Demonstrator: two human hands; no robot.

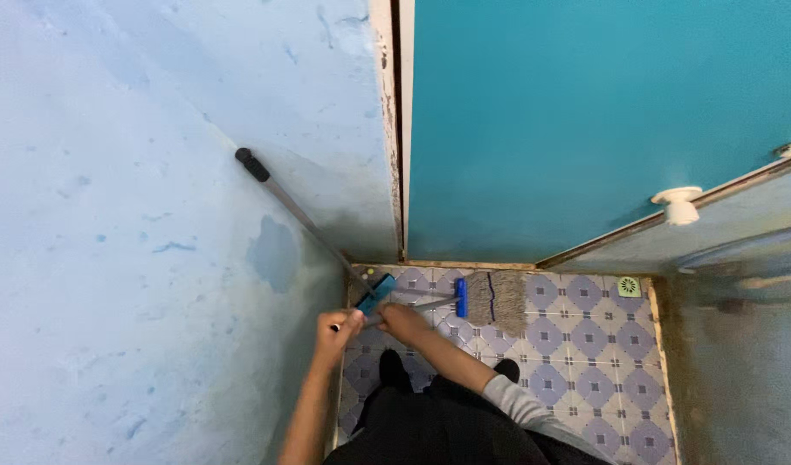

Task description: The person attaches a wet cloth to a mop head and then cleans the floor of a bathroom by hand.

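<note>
A: Entry, head view, looking straight down. Largest first: pale blue wall on the left, teal door ahead, shut against its frame. Below them a narrow floor of patterned purple-and-white tiles.

B: Condition of the floor?

A: No puddles or suds that I can make out. Judging by that alone, I cannot tell how much has been mopped. The tiles look alike everywhere.

B: Tools?

A: Two. A mop with a blue clamp and grey string head lies flat on the tiles near the door threshold, its handle running back to the hands. A second tool, a long pole with a black grip at the top, leans into the wall corner; its blue head sits on the floor just beside the hands.

B: Hands?

A: Left hand is closed round the near end of the mop handle. Right hand is closed on the same handle a little further along. Both gripping, close together, low over the floor.

B: Mop position relative to the person?

A: Head is ahead of the black shoes, well short of the far right corner.

B: Small items?

A: A green-ringed drain in that far corner, apart from the mop. A white knob on the right-hand rail.

B: Judgement on progress?

A: Mopping in hand near the doorway; the strip towards the drain is probably not yet reached.
</note>
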